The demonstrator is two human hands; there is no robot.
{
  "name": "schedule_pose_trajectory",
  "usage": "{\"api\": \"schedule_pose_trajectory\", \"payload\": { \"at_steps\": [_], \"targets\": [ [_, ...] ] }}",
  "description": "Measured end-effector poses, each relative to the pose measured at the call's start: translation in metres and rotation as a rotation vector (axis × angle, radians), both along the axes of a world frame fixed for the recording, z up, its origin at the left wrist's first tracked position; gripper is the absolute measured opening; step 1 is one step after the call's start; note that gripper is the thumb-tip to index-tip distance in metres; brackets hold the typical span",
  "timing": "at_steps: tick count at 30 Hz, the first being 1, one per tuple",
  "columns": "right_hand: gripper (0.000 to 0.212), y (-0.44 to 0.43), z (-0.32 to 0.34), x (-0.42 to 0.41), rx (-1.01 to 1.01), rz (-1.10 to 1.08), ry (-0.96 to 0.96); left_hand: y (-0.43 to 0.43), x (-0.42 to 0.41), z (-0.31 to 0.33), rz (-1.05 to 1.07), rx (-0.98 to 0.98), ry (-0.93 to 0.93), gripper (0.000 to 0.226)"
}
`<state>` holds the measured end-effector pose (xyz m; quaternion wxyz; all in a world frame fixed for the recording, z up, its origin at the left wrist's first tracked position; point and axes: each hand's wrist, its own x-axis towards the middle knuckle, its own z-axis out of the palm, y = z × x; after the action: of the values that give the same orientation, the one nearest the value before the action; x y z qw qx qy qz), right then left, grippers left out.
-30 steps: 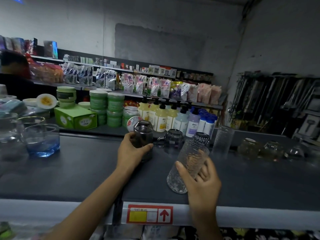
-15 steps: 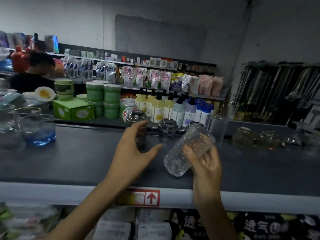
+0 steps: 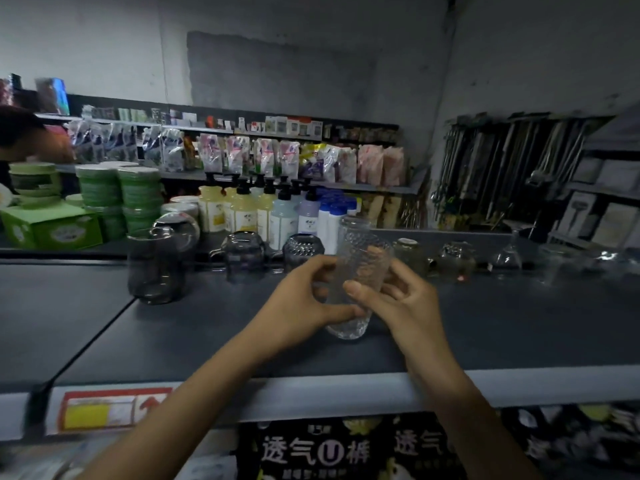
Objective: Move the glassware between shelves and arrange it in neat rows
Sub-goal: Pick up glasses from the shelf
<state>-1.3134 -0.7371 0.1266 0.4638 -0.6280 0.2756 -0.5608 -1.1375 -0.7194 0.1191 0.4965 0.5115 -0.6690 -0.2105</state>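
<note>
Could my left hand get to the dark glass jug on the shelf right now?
Probably, once freed: the left hand grips the textured tumbler with the right hand, but bare shelf lies between it and the dark glass jug.

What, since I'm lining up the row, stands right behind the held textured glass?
Another tall clear glass stands behind the textured glass; only its top shows. Its base is hidden by that glass.

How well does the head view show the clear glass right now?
Head view: dim, no harsh glare; the glass between left hand and right hand shows by its bumpy pattern, its rim lost against the bottles behind. Head view edges: price label and far-right glasses are smeared; the dark jar is hard to separate from the shelf.
</note>
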Motion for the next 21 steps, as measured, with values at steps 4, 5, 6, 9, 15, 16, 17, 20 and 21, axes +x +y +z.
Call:
{"api": "schedule_pose_trajectory", "payload": {
  "at_steps": [4,5,6,9,15,16,17,20,21],
  "targets": [
    [0.051,-0.048,0.005,-0.003,-0.087,-0.042,0.146,-0.044,-0.006,-0.005,0.045,0.051,0.087,0.057],
    [0.049,-0.059,0.006,-0.003,-0.1,-0.04,0.172,-0.054,-0.006,-0.005,0.062,0.058,0.09,0.058],
    [0.048,-0.07,0.006,-0.003,-0.104,-0.039,0.189,-0.062,-0.007,-0.005,0.073,0.067,0.094,0.06],
    [0.046,-0.098,0.003,-0.004,-0.09,-0.028,0.224,-0.085,-0.009,-0.007,0.12,0.103,0.079,0.065],
    [0.06,-0.133,-0.008,-0.001,-0.024,-0.084,0.214,-0.111,-0.017,-0.012,0.2,0.138,0.088,0.061],
    [0.06,-0.135,-0.01,-0.001,-0.019,-0.087,0.213,-0.114,-0.018,-0.013,0.209,0.133,0.084,0.061],
    [0.06,-0.137,-0.011,-0.002,-0.013,-0.088,0.215,-0.114,-0.02,-0.014,0.222,0.134,0.076,0.062],
    [0.057,-0.135,-0.015,-0.003,0.008,-0.075,0.241,-0.113,-0.023,-0.019,0.246,0.137,0.068,0.078],
    [0.055,-0.135,-0.016,-0.003,0.014,-0.073,0.245,-0.112,-0.023,-0.02,0.251,0.137,0.066,0.083]
  ]
}}
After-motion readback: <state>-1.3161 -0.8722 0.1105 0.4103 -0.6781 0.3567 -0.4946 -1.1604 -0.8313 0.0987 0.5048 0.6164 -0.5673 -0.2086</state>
